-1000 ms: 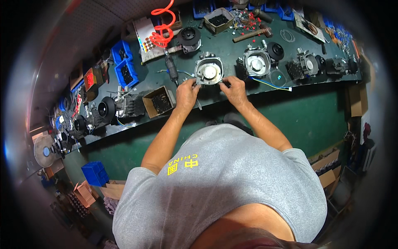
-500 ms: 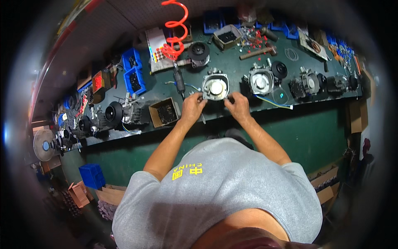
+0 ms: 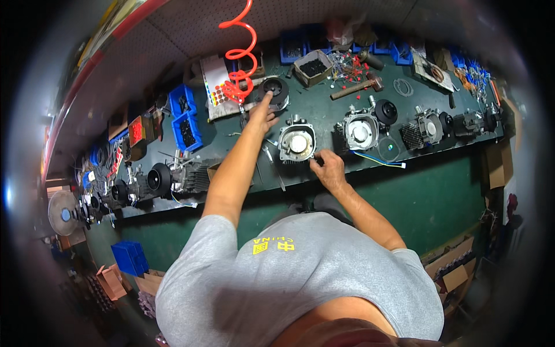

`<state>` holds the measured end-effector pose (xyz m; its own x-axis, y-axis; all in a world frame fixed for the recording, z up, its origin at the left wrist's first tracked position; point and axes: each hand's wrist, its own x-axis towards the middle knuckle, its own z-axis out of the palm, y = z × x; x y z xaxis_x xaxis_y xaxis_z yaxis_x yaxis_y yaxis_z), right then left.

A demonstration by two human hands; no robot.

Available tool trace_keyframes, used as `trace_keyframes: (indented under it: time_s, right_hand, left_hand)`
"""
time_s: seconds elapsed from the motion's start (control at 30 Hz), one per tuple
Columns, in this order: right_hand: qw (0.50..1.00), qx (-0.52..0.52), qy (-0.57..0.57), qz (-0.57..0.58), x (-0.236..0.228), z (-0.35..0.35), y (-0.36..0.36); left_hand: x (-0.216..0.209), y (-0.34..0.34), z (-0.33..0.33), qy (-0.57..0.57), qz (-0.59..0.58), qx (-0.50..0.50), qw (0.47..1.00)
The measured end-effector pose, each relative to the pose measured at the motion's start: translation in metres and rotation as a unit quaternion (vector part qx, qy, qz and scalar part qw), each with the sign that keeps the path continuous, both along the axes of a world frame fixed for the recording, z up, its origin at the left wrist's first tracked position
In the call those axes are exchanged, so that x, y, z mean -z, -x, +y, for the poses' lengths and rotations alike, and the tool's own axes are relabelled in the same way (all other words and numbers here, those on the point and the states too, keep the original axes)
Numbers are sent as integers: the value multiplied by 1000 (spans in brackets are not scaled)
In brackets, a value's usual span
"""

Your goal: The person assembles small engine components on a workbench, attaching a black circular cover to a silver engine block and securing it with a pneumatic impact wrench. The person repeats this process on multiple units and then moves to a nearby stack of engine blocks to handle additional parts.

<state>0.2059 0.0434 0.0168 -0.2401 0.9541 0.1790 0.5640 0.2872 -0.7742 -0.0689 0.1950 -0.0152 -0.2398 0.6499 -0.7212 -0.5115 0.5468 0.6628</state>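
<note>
Fingers [image 3: 324, 155] of the right hand [image 3: 332, 171] at a metal housing's corner, left hand [image 3: 262, 118] beside a fan wheel

Right thumb and forefinger close together at the near right corner of the open metal housing [image 3: 298, 143], which sits on the dark green counter [image 3: 326, 122] just ahead and left of those fingers; whether they grasp anything cannot be told. Left fingers extend at the near edge of a black fan wheel [image 3: 280, 88], their grip also unclear. A red coiled hose [image 3: 236, 89] bunches just left of them; blue bins [image 3: 186, 132] lie farther left. Beyond the right fingers is a wooden-handled hammer [image 3: 351, 90].
</note>
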Motion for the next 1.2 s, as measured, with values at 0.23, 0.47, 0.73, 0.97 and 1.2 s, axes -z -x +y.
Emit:
trace_keyframes:
  time_s: [0.23,0.47,0.73,0.97,1.2]
  right_hand:
    - [1000,4,9,21,0,-1,3]
    - [999,13,26,24,1,0,1]
    - [999,9,14,44,0,1,-2]
    - [999,0,21,31,1,0,-4]
    - [999,6,21,49,6,-1,-4]
  left_hand:
    - [24,-4,44,-14,-37,-101,994]
    - [-69,8,6,-70,6,37,997]
    - [-186,2,-52,-141,117,202,962]
    - [-199,-18,-108,-109,29,188,976]
    - [-198,-61,-137,-130,104,152,974]
